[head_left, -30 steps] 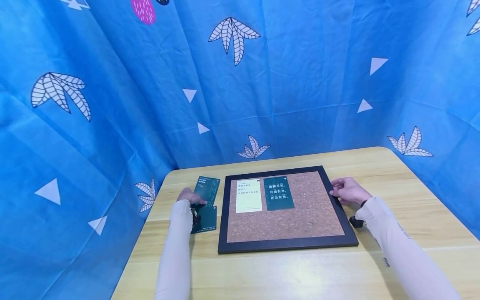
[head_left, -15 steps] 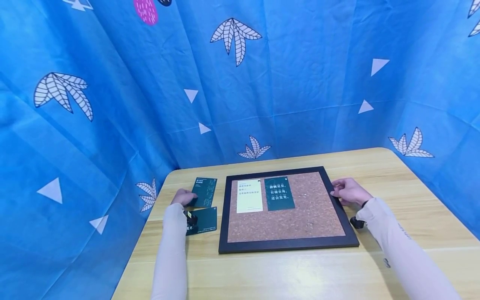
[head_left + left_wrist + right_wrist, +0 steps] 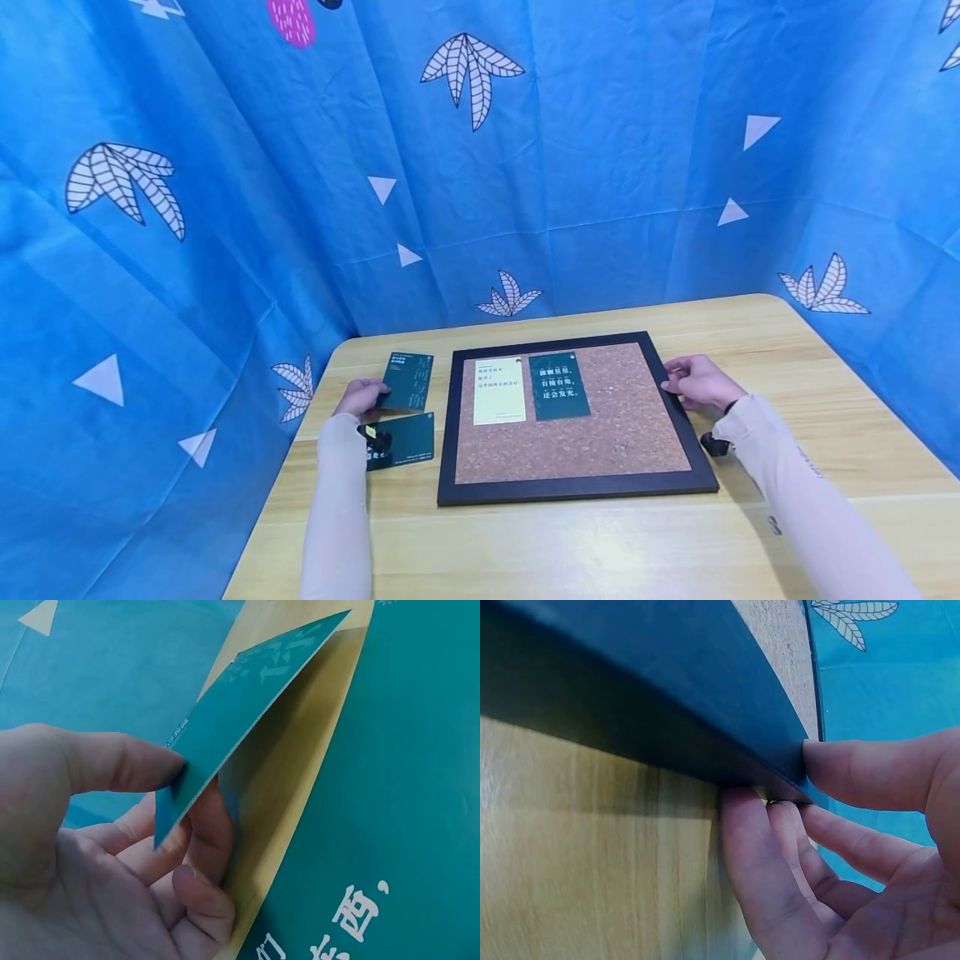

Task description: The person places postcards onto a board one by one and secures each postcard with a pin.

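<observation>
My left hand (image 3: pixel 361 397) pinches the left edge of a dark green card (image 3: pixel 408 379) with white print. In the left wrist view the thumb lies on the card's face (image 3: pixel 225 712), the fingers curl beneath, and the card tilts up off the wood. At the right side of a black-framed cork board (image 3: pixel 615 433), my right hand (image 3: pixel 699 383) grips the frame. The right wrist view has its thumb on top of the frame (image 3: pixel 682 660) and fingertips at the lower edge. On the cork lie a pale yellow card (image 3: pixel 498 392) and a green card (image 3: pixel 559 386), side by side.
A second loose green card (image 3: pixel 408 440) lies below the held one, partly covered by the left wrist's black camera (image 3: pixel 377 439). The wooden table (image 3: pixel 540 550) carries everything. A blue patterned curtain (image 3: pixel 600 208) hangs behind and along both sides.
My left hand has drawn back leftward from over the green cards to the upper card's left edge, now pinching it. The upper card has shifted slightly left. The right hand stays on the frame.
</observation>
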Tool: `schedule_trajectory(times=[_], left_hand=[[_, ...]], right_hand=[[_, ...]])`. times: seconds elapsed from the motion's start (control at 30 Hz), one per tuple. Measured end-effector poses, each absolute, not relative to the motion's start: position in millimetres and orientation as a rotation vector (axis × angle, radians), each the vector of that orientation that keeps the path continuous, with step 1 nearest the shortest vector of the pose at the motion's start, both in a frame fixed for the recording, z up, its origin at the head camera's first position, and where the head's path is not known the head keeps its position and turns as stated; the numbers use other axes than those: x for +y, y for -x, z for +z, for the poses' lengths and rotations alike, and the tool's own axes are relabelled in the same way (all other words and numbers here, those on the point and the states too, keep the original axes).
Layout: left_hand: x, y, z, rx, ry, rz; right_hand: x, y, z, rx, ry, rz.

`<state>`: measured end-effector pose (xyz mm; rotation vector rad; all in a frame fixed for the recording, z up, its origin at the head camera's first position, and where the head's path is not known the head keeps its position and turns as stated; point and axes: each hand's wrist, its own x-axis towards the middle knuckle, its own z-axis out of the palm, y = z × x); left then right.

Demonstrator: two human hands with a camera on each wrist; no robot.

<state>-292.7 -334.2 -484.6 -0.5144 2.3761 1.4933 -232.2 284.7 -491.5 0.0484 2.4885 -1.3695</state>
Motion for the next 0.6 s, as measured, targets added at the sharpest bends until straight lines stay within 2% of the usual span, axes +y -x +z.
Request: schedule_trajectory(times=[0.6], left_hand=[[-329.4,288.8,-478.7,2.257,0.546,1.638]], right_hand=[[282.8,229.9,-488.0,2.496,-0.03,-1.349]])
